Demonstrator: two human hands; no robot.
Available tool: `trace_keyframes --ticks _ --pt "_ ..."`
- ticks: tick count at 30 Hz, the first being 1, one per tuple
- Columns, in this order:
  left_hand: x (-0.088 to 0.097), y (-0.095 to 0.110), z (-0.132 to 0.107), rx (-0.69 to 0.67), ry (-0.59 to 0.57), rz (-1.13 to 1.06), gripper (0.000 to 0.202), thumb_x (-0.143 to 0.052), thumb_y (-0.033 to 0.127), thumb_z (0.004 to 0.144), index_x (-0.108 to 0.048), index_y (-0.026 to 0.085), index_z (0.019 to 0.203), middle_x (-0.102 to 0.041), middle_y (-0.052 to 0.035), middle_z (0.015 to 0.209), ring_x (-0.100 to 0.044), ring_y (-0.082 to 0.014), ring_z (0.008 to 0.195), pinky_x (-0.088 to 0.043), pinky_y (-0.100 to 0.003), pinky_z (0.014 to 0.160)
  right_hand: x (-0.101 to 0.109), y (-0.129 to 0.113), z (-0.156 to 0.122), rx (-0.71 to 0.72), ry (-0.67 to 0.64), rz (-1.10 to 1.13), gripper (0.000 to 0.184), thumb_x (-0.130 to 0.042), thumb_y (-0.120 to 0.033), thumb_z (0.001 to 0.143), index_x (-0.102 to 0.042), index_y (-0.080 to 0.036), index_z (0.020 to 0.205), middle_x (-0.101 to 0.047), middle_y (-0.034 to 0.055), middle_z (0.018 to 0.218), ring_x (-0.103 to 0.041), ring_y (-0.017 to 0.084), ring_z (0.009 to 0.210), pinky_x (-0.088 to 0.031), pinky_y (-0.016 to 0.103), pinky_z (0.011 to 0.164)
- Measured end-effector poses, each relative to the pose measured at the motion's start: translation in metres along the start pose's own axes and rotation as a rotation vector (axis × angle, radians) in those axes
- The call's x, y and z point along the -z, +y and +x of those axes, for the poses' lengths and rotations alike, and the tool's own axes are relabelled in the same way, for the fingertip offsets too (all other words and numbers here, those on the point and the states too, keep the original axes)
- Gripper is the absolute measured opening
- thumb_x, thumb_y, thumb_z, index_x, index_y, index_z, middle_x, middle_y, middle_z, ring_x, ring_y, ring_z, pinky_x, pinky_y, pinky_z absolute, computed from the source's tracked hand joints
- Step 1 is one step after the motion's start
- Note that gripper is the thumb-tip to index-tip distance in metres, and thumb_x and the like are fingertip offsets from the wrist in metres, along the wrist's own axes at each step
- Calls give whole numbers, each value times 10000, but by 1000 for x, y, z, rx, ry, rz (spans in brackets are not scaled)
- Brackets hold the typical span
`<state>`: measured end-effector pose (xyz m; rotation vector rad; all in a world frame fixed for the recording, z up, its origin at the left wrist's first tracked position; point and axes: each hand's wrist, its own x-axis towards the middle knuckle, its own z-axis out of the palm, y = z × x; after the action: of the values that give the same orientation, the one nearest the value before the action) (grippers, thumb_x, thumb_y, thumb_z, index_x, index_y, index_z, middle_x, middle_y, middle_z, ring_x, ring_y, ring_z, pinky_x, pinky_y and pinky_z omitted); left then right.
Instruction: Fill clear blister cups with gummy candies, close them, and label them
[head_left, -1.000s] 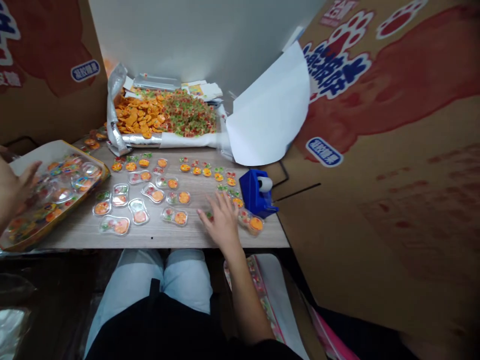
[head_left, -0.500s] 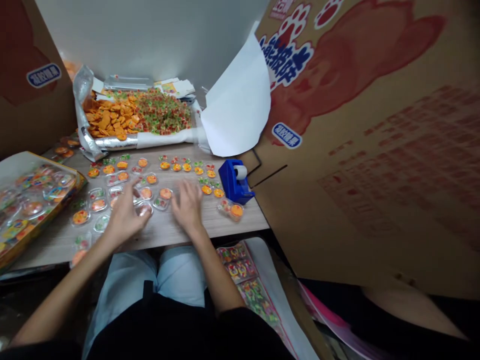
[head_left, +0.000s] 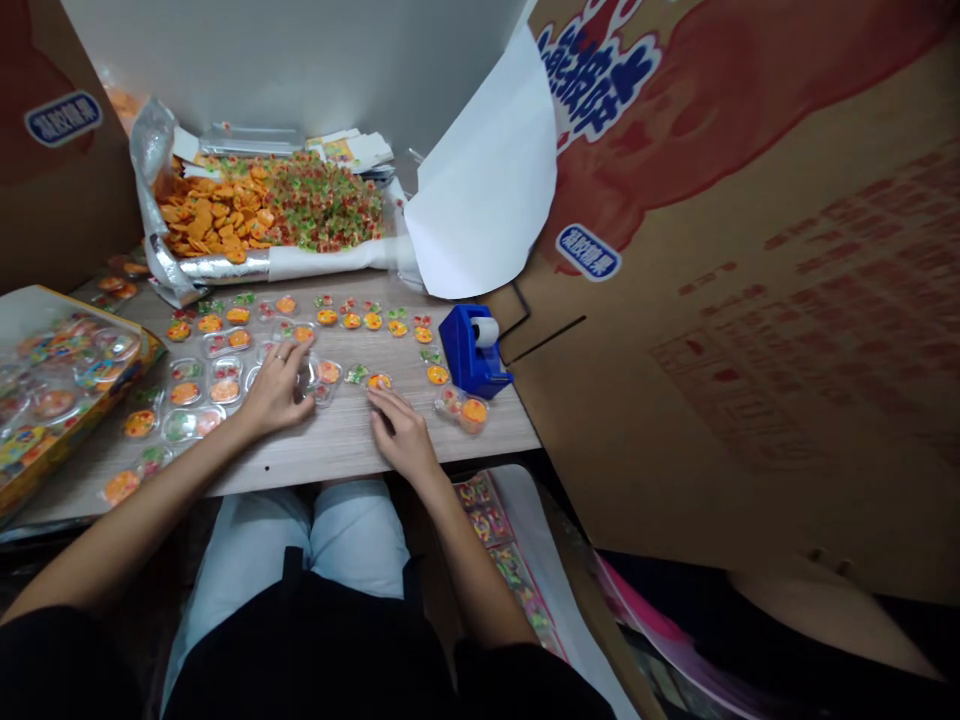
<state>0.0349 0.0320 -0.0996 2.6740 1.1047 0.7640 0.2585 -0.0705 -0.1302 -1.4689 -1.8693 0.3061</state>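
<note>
Several small clear blister packs (head_left: 225, 390) holding orange and red-green candies lie in rows on the wooden table (head_left: 337, 448). My left hand (head_left: 279, 392) rests on the packs near the table's middle, fingers spread, fingertips touching a clear pack (head_left: 324, 374). My right hand (head_left: 403, 432) lies flat on the table near the front edge, fingers stretched toward a pack with an orange candy (head_left: 379, 381). Neither hand holds anything that I can see. One more pack (head_left: 463, 408) lies to the right of that hand.
A blue tape dispenser (head_left: 472, 350) stands at the table's right end. At the back, an opened foil bag (head_left: 217, 265) holds loose orange and red-green candies, beside a curled white sheet (head_left: 487, 190). A printed cardboard box (head_left: 750, 300) walls the right. A yellow box of filled packs (head_left: 60, 370) sits left.
My left hand came in from the yellow box at the left to the packs in the middle. My right hand drew back from near the dispenser toward the front edge. The view shifted right.
</note>
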Motion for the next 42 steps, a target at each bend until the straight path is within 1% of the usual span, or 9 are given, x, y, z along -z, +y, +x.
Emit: trace_keyframes --ticks 4,7,11,16,21,26,29,34,42 --pt "-2 -26 19 -33 -30 -104 707 -546 232 786 -319 101 1443 -475 -192 1319 -535 -283 1138 -467 -434 973 3 -1 4 49 20 26 345 -401 -213 930 -690 -195 1117 -713 83 1156 -613 195 1188 -388 446 1127" --pt "-6 -36 27 -47 -48 -221 633 -564 290 855 -358 138 1433 -530 -168 1281 -593 -221 1016 -504 -377 904 0 -1 12 -53 54 -84 357 -487 -252 891 -650 -181 1199 -637 119 1289 -492 254 1325 -375 483 1107" --pt "-10 -37 31 -59 -34 -309 576 -630 340 859 -440 208 1386 -613 -123 1198 -612 -194 992 -514 -343 877 0 5 20 -108 -52 -141 467 -529 -282 872 -556 -160 1322 -597 157 1337 -501 302 1289 -358 527 1073" --pt "-20 -39 43 -122 -46 -361 610 -672 374 836 -455 218 1384 -595 -138 1216 -612 -199 981 -527 -347 850 8 16 11 -22 -94 -22 562 -509 -253 867 -444 -202 1423 -660 124 1249 -561 265 1218 -393 496 1048" --pt "-20 -42 64 -125 14 -361 613 -730 362 786 -514 191 1334 -574 -152 1190 -607 -205 918 -531 -344 784 -2 12 4 42 -120 -13 608 -517 -259 848 -407 -198 1444 -561 132 1393 -496 260 1319 -324 528 1124" --pt "6 -8 47 -57 81 -347 462 -691 372 823 -558 178 1221 -637 -126 1108 -629 -227 954 -520 -360 812 -2 -11 15 60 34 -21 797 -616 -407 801 -301 -175 1496 -351 187 1538 -341 310 1429 -331 551 1116" --pt "18 26 23 49 18 -398 358 -708 398 805 -592 181 1066 -675 -89 996 -649 -225 896 -519 -340 763 9 -24 23 119 93 50 606 -551 -370 870 -421 -173 1428 -377 184 1521 -366 289 1415 -349 520 1115" --pt "13 64 -5 137 -2 -517 213 -651 322 853 -564 193 999 -641 -72 991 -641 -206 912 -525 -328 788 23 -23 32 195 -129 234 218 -554 -311 908 -688 -218 1053 -575 119 1369 -557 237 1249 -438 452 1052" --pt "-2 74 -29 154 21 -359 298 -690 274 825 -560 179 1076 -601 -80 1054 -598 -223 995 -501 -345 848 23 -2 40 227 -273 427 84 -698 -283 824 -666 -206 830 -711 89 1109 -628 229 1074 -479 457 964"
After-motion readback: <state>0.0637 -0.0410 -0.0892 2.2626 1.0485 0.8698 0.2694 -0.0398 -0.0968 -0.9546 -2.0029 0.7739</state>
